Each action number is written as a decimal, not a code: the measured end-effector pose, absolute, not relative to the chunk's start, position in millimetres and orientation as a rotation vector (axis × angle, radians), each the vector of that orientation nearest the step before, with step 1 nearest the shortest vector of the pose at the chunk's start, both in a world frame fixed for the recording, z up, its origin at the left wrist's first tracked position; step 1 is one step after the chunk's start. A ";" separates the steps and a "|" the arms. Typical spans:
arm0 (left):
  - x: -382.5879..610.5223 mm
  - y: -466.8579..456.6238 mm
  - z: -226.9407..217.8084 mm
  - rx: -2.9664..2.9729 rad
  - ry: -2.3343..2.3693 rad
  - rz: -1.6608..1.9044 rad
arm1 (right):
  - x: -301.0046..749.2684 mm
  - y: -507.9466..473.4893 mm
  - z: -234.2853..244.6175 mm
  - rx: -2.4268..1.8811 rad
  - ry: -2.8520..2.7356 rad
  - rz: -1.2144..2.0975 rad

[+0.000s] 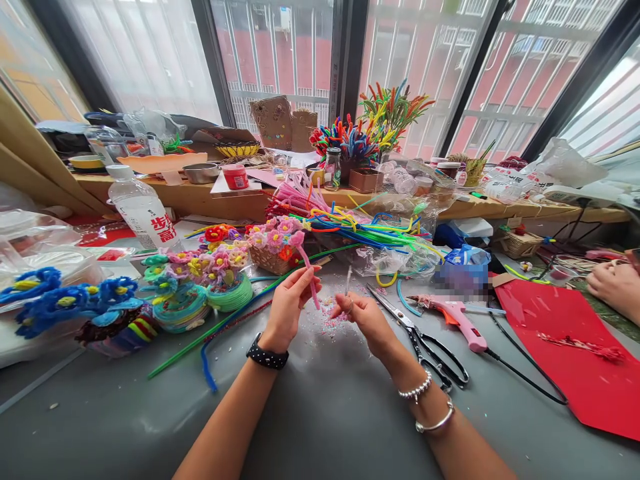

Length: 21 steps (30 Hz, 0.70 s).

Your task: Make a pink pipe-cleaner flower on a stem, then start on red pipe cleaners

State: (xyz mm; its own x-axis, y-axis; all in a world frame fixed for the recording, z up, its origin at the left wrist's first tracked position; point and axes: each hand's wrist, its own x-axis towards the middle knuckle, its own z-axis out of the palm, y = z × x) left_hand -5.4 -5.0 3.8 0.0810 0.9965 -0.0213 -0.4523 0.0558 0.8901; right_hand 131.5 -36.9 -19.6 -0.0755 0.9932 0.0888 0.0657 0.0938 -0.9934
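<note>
My left hand point(290, 303) pinches a pink pipe cleaner point(311, 275) that rises to a small pink flower head near a basket of flowers. My right hand point(363, 315) is closed round a thin pale stick point(348, 281) held upright, a little right of the pink stem. Both hands hover over pink and white scraps point(334, 312) on the grey table point(320, 413). A black watch is on my left wrist, silver bracelets on my right.
Black scissors point(425, 340) and a pink glue gun point(457, 317) lie right of my hands. Red paper point(575, 347) lies farther right, near another person's hand point(615, 285). Pipe-cleaner flowers point(210, 273), blue flowers point(60, 297), a water bottle point(143, 210) and loose pipe cleaners point(350, 220) crowd the back.
</note>
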 end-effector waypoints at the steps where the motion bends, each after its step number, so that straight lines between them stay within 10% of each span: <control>1: -6.4 -4.3 4.1 0.859 0.832 1.323 | 132.9 -37.2 -18.7 -1.131 -1.331 1.230; 21: -6.0 -3.4 -0.2 0.843 0.765 1.205 | 135.3 -57.4 -32.7 -1.102 -2.129 0.923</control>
State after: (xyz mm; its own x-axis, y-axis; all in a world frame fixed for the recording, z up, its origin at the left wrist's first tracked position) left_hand -6.0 -3.4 -0.2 0.1944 0.9792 -0.0574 -0.4692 0.1442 0.8712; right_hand 135.3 -57.4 -32.7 -0.5021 0.8489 0.1652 0.4596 0.4238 -0.7805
